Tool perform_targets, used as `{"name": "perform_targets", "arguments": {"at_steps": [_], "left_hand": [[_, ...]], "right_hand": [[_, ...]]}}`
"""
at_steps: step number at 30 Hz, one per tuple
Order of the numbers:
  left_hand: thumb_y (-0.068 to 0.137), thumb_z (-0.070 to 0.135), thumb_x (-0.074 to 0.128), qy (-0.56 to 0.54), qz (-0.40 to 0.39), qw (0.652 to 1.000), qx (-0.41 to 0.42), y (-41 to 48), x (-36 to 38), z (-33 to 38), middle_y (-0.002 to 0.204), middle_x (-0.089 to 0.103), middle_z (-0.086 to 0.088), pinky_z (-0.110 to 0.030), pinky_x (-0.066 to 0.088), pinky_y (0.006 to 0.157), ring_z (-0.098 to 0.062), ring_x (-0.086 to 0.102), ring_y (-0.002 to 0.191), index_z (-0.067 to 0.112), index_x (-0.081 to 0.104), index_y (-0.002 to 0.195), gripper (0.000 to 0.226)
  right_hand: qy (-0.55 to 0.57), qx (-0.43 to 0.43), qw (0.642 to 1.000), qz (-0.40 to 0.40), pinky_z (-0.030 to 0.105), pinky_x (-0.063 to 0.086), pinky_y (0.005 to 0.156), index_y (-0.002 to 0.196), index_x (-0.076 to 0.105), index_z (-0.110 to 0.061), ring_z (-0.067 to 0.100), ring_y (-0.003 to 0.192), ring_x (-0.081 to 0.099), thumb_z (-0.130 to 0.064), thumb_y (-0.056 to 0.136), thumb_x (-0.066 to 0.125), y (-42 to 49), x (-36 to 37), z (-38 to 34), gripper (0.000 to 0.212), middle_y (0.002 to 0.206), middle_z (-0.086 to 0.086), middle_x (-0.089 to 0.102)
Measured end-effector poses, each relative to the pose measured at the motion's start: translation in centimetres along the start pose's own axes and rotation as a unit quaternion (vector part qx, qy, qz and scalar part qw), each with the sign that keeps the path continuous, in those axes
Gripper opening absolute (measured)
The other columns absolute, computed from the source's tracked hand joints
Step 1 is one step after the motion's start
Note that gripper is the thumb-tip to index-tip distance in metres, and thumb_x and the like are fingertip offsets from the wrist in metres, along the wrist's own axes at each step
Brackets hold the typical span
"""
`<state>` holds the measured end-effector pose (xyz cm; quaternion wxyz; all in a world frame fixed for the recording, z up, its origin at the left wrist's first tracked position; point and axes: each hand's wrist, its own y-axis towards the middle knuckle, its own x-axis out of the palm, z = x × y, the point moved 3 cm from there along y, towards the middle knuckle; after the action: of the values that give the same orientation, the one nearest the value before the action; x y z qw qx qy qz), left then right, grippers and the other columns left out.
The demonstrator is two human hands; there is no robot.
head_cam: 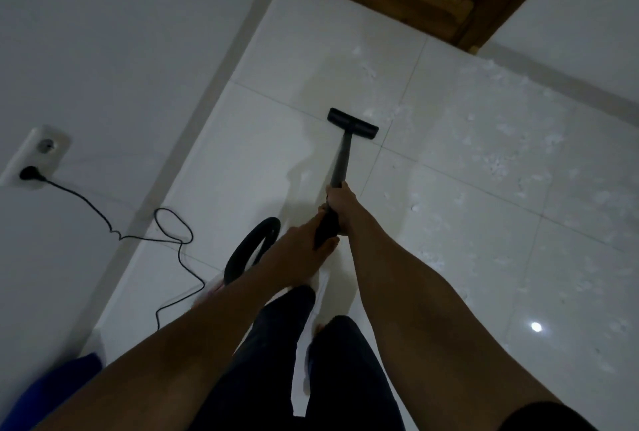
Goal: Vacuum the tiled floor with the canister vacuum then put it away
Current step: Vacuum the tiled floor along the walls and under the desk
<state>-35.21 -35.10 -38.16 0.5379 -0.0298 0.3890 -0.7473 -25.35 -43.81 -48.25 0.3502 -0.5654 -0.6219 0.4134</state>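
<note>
- Both hands are wrapped around the wand (340, 161): the right hand (340, 204) is nearer the nozzle, the left hand (302, 240) is at the handle end.
- The nozzle (352, 122) sits flat on the floor (259, 154), just left of the scraps (498, 162).
- Best to sweep rightward in slow, overlapping strokes, keeping clear of the cord (173, 233).

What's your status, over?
Both hands grip the wand, right hand ahead of left hand. Floor head flat on tiles; scraps lie right. Cord loops left.

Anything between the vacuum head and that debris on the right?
Nothing visible: only bare tile lies between the floor head and the white scraps. The power cord loops on the left, behind the head.
</note>
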Motion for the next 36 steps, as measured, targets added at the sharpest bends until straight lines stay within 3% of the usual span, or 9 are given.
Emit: {"name": "perform_targets", "arguments": {"at_steps": [5, 11, 16, 21, 28, 36], "left_hand": [[0.103, 0.037, 0.048, 0.000, -0.012, 1.000, -0.004, 3.0, -2.8, 1.3, 0.077, 0.066, -0.001, -0.021, 0.047, 0.052, -0.007, 0.059, 0.052, 0.033, 0.025, 0.154, 0.056], [0.103, 0.037, 0.047, 0.002, -0.007, 1.000, -0.007, 6.9, -5.3, 2.0, 0.085, 0.067, 0.003, -0.018, 0.043, 0.055, -0.006, 0.059, 0.057, 0.031, 0.029, 0.152, 0.053], [0.103, 0.035, 0.047, 0.003, 0.001, 1.000, 0.005, 9.9, -8.0, 3.4, 0.091, 0.068, 0.002, -0.017, 0.045, 0.057, -0.004, 0.060, 0.060, 0.029, 0.031, 0.152, 0.052], [0.103, 0.037, 0.046, -0.003, 0.004, 1.000, -0.006, 14.1, -9.6, 5.1, 0.098, 0.070, -0.004, -0.030, 0.058, 0.065, -0.011, 0.065, 0.065, 0.033, 0.025, 0.155, 0.056], [0.103, 0.039, 0.047, 0.000, 0.004, 1.000, -0.026, 21.4, -11.8, 7.9, 0.090, 0.070, -0.002, -0.030, 0.058, 0.062, -0.012, 0.066, 0.063, 0.036, 0.019, 0.156, 0.060], [0.104, 0.039, 0.043, 0.018, 0.000, 0.997, -0.068, 28.6, -14.3, 10.5, 0.090, 0.068, -0.004, -0.029, 0.057, 0.061, -0.013, 0.066, 0.064, 0.036, 0.012, 0.158, 0.062]], "right_hand": [[-0.022, -0.005, 1.000, 0.005, 0.030, 0.049, 0.052, 0.153, 0.026, -0.025, 0.019, 0.057, 0.054, -0.022, 0.104, 0.045, 1.9, 1.0, -3.8, 0.053, 0.086, 0.012, 0.053], [-0.026, -0.006, 1.000, 0.005, 0.021, 0.045, 0.038, 0.153, 0.025, -0.021, 0.016, 0.045, 0.049, -0.017, 0.105, 0.043, 4.3, 1.5, -8.2, 0.051, 0.074, 0.011, 0.050], [-0.034, 0.000, 0.999, 0.009, 0.024, 0.047, 0.040, 0.156, 0.021, -0.026, 0.017, 0.050, 0.052, -0.018, 0.105, 0.043, 6.2, 2.1, -11.7, 0.056, 0.076, 0.010, 0.052], [-0.028, 0.004, 1.000, 0.008, 0.026, 0.046, 0.043, 0.156, 0.020, -0.030, 0.017, 0.052, 0.052, -0.022, 0.105, 0.043, 8.6, 1.6, -16.0, 0.056, 0.077, 0.010, 0.051], [-0.019, 0.005, 1.000, -0.004, 0.024, 0.048, 0.043, 0.152, 0.027, -0.031, 0.015, 0.052, 0.051, -0.021, 0.104, 0.044, 13.3, 0.5, -22.8, 0.052, 0.077, 0.009, 0.049], [-0.021, 0.020, 1.000, -0.001, 0.022, 0.047, 0.041, 0.157, 0.014, -0.039, 0.014, 0.053, 0.050, -0.028, 0.105, 0.044, 17.7, -0.1, -29.4, 0.061, 0.079, 0.007, 0.050]]}}
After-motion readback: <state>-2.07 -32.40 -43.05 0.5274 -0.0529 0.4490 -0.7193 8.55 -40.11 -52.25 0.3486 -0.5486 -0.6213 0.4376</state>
